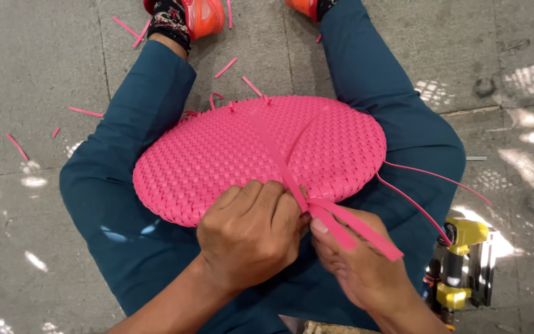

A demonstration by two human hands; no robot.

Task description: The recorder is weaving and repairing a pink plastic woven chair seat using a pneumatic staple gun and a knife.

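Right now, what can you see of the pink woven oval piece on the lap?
The pink woven oval panel of flat plastic-looking strips lies flat across the person's teal-trousered thighs. Loose strip ends stick out along its far edge. The left hand presses its near rim; the right hand pinches flat pink strips running off it.

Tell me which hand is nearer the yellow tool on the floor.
Right. The right hand, pinching pink strips at the woven mat's near edge, is just beside the yellow tool. The left hand presses the mat's edge, farther away.
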